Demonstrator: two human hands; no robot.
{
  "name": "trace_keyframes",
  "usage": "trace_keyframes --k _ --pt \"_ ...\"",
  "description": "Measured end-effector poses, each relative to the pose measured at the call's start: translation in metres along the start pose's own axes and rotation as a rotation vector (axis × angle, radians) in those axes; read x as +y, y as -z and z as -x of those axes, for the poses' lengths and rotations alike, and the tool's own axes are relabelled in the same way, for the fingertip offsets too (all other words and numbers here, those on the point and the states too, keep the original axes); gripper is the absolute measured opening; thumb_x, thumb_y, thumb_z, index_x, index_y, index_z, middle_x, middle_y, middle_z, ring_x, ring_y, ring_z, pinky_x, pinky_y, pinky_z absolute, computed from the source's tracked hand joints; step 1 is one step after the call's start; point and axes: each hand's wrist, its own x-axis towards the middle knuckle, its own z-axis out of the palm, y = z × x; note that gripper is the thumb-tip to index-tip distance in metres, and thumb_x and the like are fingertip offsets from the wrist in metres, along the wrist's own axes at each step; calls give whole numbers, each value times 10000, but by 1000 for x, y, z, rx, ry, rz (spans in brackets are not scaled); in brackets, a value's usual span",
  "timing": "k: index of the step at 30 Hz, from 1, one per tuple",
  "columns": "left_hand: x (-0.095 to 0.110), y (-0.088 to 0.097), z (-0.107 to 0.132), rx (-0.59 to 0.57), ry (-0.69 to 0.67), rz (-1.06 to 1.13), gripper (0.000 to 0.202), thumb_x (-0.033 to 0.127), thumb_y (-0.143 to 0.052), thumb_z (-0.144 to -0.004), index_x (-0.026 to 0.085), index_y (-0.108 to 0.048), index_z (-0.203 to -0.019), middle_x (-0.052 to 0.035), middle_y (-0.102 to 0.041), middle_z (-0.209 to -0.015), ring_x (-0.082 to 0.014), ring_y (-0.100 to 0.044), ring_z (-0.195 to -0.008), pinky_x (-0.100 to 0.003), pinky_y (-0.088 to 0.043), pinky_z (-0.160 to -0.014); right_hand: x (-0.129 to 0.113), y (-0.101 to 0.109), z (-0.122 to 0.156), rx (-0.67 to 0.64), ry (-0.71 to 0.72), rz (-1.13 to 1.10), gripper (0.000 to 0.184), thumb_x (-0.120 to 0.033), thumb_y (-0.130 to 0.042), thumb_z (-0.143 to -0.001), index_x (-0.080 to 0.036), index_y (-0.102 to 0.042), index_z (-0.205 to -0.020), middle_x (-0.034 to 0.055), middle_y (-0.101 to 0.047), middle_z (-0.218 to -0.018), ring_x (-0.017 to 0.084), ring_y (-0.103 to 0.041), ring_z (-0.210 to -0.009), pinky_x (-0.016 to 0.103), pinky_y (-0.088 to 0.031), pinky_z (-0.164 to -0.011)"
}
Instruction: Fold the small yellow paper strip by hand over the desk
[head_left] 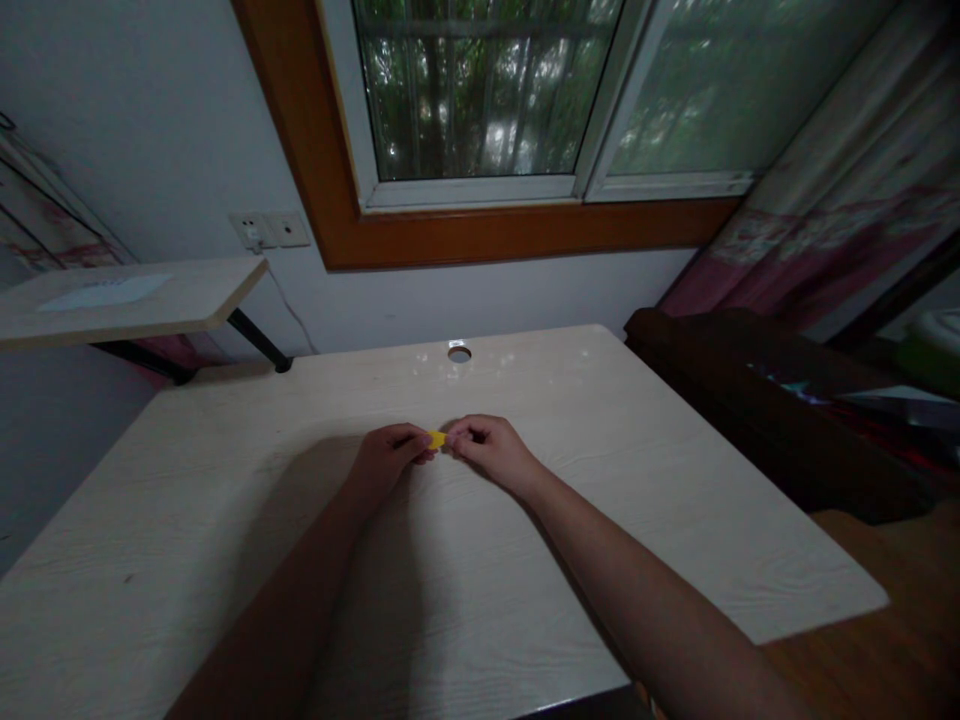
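Note:
Between my two hands is a small yellow piece (436, 440), mostly covered by fingers, so its kind cannot be made out. My left hand (388, 458) pinches its left end between thumb and fingers. On the other side, the thumb and fingertips of my right hand (491, 448) are closed on its right end. Both hands are close together, low over the middle of the pale wooden desk (510, 560).
A round cable hole (459, 354) is near the desk's back edge. At the back left, a raised shelf (135, 310) on black legs carries a sheet of paper (105, 291). Dark wooden furniture (720, 420) stands to the right, and a window (487, 100) lies beyond.

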Motion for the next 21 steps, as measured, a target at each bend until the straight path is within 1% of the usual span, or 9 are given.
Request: trace_keyframes --k 3,8,13,19,21 --pt "-3 -1 0 26 41 65 215 362 -696 -758 153 -738 -784 -41 -720 -713 -158 -647 -683 -258 -500 -676 0 0 0 -11 -7 -26 173 -292 -639 -808 -146 -722 -848 39 -696 -739 122 -574 -644 227 -433 -606" --pt "-4 -3 -1 39 44 120 200 344 -701 -751 147 -735 -763 -40 -712 -683 -154 -642 -655 -263 -503 -673 1 -1 0 -1 -19 -42 153 -263 -637 -791 -149 -722 -848 37 -698 -748 125 -577 -649 234 -434 -614" --pt "-4 -1 -2 -1 30 125 251 384 -657 -796 146 -728 -832 -52 -721 -728 -170 -659 -688 -288 -521 -707 3 -1 -1 27 -48 -41 158 -276 -638 -788 -155 -724 -841 33 -695 -736 126 -573 -643 235 -430 -610" --pt "-1 1 0 7 -33 78 326 426 -549 -876 144 -708 -833 -57 -708 -745 -175 -661 -709 -291 -524 -712 3 1 -3 31 -85 -84 129 -234 -618 -776 -158 -711 -820 25 -681 -717 122 -572 -629 232 -423 -601" --pt "-1 1 -1 6 -50 54 341 439 -536 -885 146 -704 -840 -57 -706 -746 -172 -658 -705 -287 -523 -706 2 1 -3 35 -100 -91 128 -224 -612 -771 -158 -710 -820 21 -673 -701 121 -570 -618 230 -417 -592"
